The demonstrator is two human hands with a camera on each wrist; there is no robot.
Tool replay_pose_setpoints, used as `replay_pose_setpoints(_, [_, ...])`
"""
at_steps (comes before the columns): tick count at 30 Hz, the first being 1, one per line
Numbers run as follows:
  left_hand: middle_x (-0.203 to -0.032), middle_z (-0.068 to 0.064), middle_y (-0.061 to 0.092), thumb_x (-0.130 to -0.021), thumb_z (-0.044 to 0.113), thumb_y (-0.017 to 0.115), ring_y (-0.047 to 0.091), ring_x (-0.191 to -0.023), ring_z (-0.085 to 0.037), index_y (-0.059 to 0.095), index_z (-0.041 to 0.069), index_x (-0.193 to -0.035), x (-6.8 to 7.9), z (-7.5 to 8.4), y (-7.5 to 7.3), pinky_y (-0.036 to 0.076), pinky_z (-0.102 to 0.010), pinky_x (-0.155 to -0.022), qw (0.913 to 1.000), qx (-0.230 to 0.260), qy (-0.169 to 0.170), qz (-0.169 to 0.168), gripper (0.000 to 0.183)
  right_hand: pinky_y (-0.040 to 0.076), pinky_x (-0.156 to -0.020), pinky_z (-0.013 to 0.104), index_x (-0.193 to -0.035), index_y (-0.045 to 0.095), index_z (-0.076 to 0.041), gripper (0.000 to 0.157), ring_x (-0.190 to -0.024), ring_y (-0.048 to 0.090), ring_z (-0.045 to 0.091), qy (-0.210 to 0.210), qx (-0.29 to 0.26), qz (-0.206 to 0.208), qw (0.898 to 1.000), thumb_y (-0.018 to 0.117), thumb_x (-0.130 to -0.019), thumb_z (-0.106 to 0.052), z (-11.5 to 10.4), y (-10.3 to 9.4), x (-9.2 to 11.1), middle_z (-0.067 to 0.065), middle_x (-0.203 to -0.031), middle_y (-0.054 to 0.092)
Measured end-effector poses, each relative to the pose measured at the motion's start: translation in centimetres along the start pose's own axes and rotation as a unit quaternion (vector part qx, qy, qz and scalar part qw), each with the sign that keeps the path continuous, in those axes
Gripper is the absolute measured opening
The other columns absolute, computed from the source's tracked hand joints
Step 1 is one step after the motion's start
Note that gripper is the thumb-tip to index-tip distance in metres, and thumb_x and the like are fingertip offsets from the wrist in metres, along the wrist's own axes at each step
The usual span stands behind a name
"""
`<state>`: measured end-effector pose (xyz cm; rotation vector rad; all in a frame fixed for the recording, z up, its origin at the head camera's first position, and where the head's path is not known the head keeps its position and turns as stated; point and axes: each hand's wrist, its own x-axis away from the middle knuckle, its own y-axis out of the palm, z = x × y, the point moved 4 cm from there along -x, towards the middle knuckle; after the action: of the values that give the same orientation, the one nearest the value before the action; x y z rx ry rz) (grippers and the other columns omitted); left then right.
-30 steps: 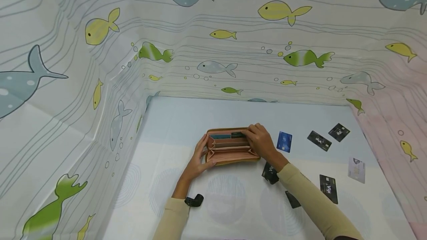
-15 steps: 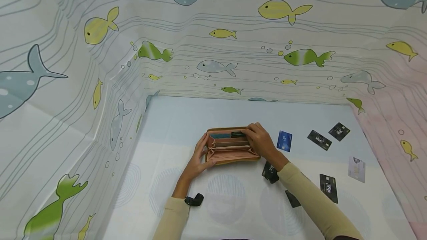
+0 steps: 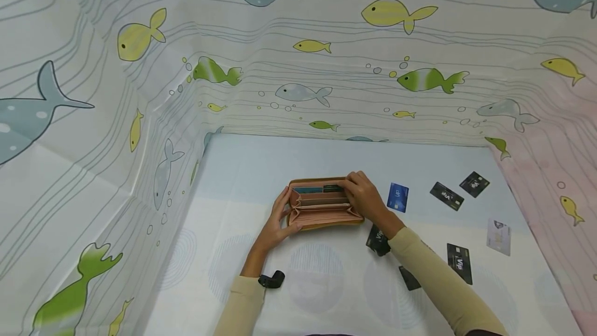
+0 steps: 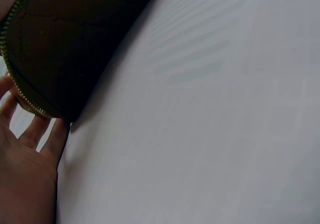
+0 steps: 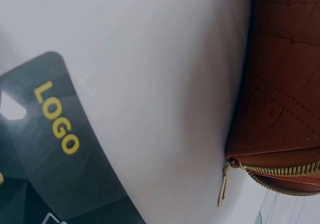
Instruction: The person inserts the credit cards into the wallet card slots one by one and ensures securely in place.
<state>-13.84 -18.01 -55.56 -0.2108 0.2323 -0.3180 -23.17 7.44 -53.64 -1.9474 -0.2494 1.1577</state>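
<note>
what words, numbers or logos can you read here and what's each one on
"Vip": four black cards.
"LOGO", in yellow: a black card in the right wrist view.
Too small or blurred to read: letters on the blue card, print on the silver card.
Too faint to read: the embossed mark on the brown wallet.

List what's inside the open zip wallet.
A blue card and a dark card show in the far section of the zip wallet. The right hand covers its far right corner; pocket bottoms are hidden.
</note>
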Motion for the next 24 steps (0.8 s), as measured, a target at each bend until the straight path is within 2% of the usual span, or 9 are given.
replay_pose_setpoints(17, [-0.165, -0.029, -0.003, -0.089, -0.001, 0.067, 0.009, -0.151, -0.049, 0.008, -0.004, -0.159, -0.09, -0.01, 0.01, 0.03, -0.07, -0.111, 1.0, -0.006, -0.003, 0.0, 0.092, 0.051, -0.066, 0.033, -0.105, 0.076, -0.005, 0.019, -0.08, 0.051, 0.021, 0.017, 0.001, -0.014, 1.0, 0.071, -0.089, 0.003, -0.06, -0.18, 0.08, 0.009, -0.092, 0.062])
replay_pose_setpoints(24, [-0.164, -0.031, -0.004, -0.088, -0.002, 0.068, 0.008, -0.151, -0.049, 0.008, -0.004, -0.159, -0.02, -0.1, 0.07, 0.029, -0.071, -0.11, 1.0, -0.003, -0.001, 0.001, 0.092, 0.052, -0.068, 0.033, -0.108, 0.075, -0.006, 0.021, -0.082, 0.051, 0.021, 0.021, 0.021, -0.028, 0.999, 0.072, -0.088, 0.0, -0.11, -0.21, 0.26, 0.008, -0.094, 0.063])
